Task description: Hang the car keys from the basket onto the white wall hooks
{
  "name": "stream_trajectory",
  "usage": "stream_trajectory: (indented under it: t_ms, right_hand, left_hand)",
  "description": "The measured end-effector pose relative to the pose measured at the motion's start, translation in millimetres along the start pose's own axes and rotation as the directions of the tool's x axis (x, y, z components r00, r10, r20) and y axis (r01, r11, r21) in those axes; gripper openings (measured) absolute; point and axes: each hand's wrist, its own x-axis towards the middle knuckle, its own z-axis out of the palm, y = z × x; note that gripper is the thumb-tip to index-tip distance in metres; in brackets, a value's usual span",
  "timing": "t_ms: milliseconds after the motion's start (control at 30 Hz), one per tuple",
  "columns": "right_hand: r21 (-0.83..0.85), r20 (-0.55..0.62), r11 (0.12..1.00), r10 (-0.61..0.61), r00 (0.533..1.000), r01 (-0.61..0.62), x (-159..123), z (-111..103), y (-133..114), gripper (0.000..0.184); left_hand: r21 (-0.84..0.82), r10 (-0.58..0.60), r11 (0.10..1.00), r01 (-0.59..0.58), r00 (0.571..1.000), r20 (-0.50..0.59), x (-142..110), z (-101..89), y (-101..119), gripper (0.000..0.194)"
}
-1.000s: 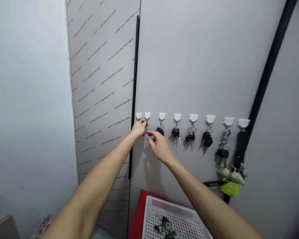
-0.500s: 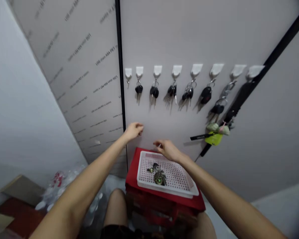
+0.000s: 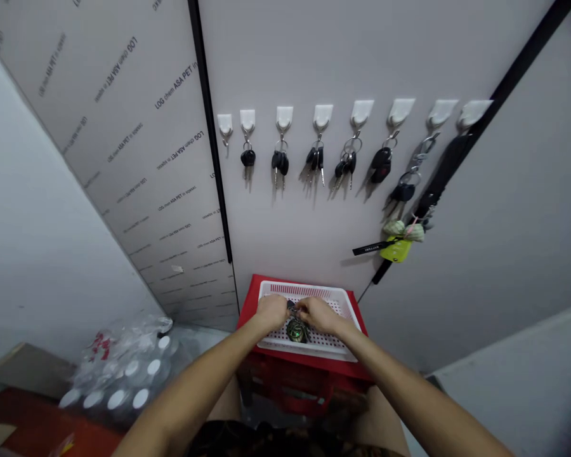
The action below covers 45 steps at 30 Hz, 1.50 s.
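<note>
Both my hands are down in a white perforated tray (image 3: 335, 293) that sits on a red stool (image 3: 304, 374). My left hand (image 3: 272, 311) and my right hand (image 3: 318, 313) are closed together on a bunch of keys (image 3: 295, 329) with a green fob lying in the tray. Above, a row of white wall hooks (image 3: 321, 115) holds several key bunches. The leftmost hook (image 3: 224, 124) is bare. Beside it hangs a black key (image 3: 248, 157).
A lime tag, a black strap and a fabric charm (image 3: 397, 244) hang under the right-hand hooks. A pack of wrapped bottles (image 3: 118, 374) lies on the floor at the left. A film-covered panel (image 3: 137, 158) stands left of the keys, against a black strip.
My hands dropped from the second hook, leaving a black key hanging there, down into the tray and closed on the key bunch. The view tilted downward.
</note>
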Motion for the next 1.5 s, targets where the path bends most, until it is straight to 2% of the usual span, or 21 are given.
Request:
stream_trajectory:
  t_ms: [200,333,400,500,600,700,833,933,1000,1067,1200,1500]
  right_hand:
    - [0.105,-0.01,0.993,0.048,0.999,-0.047,-1.8,0.8,8.0,0.028]
    - [0.291,-0.142,0.955,-0.017,0.99,0.058,-4.4,-11.0,6.2,0.023]
    - [0.407,-0.171,0.905,-0.053,0.984,0.119,-4.3,-20.5,0.2,0.019]
    - [0.592,-0.146,0.792,-0.081,0.986,0.152,-0.5,-36.4,-15.0,0.02]
    - [0.722,-0.207,0.648,-0.133,0.969,0.243,9.1,-53.6,-37.2,0.022]
    - [0.71,-0.376,0.577,-0.173,0.91,0.403,24.7,-75.6,-67.7,0.036]
    - [0.464,-0.608,0.684,-0.216,0.764,0.563,50.3,-115.4,-119.3,0.047]
    - [0.245,-0.702,0.765,-0.284,0.653,0.596,71.6,-143.7,-153.2,0.046]
    - [0.154,-0.732,0.798,-0.304,0.61,0.583,85.3,-157.2,-168.1,0.045]
    - [0.116,-0.744,0.825,-0.297,0.599,0.553,96.5,-166.0,-176.8,0.044]
    - [0.088,-0.737,0.859,-0.284,0.613,0.504,108.5,-174.9,-182.3,0.043]
    - [0.099,-0.656,0.909,-0.247,0.713,0.406,111.5,-168.7,-178.8,0.039]
  left_hand:
    - [-0.068,-0.011,0.998,0.011,1.0,-0.002,6.3,1.4,1.2,0.02]
    - [-0.149,0.066,0.987,-0.067,0.998,-0.01,8.6,-17.4,-0.8,0.023]
    - [-0.234,0.135,0.962,-0.14,0.99,-0.038,7.1,-34.1,-2.1,0.023]
    - [-0.412,0.189,0.885,-0.217,0.976,-0.108,2.6,-65.4,-4.7,0.02]
    - [-0.587,0.123,0.781,-0.21,0.975,-0.186,-1.0,-103.1,-8.2,0.017]
    - [-0.72,0.017,0.651,-0.24,0.953,-0.302,-1.5,-147.8,-12.7,0.012]
    - [-0.755,-0.077,0.522,-0.398,0.859,-0.506,-0.6,-210.8,-19.9,0.008]
    - [-0.715,-0.118,0.494,-0.495,0.776,-0.619,1.7,-249.6,-25.5,0.005]
    - [-0.691,-0.153,0.495,-0.527,0.731,-0.666,5.3,-268.5,-28.8,0.005]
    - [-0.68,-0.192,0.509,-0.527,0.7,-0.687,10.8,-281.4,-31.3,0.006]
    - [-0.695,-0.298,0.57,-0.437,0.679,-0.671,23.1,-292.4,-32.8,0.007]
    - [-0.678,-0.39,0.684,-0.27,0.65,-0.652,29.2,-281.0,-39.3,0.007]
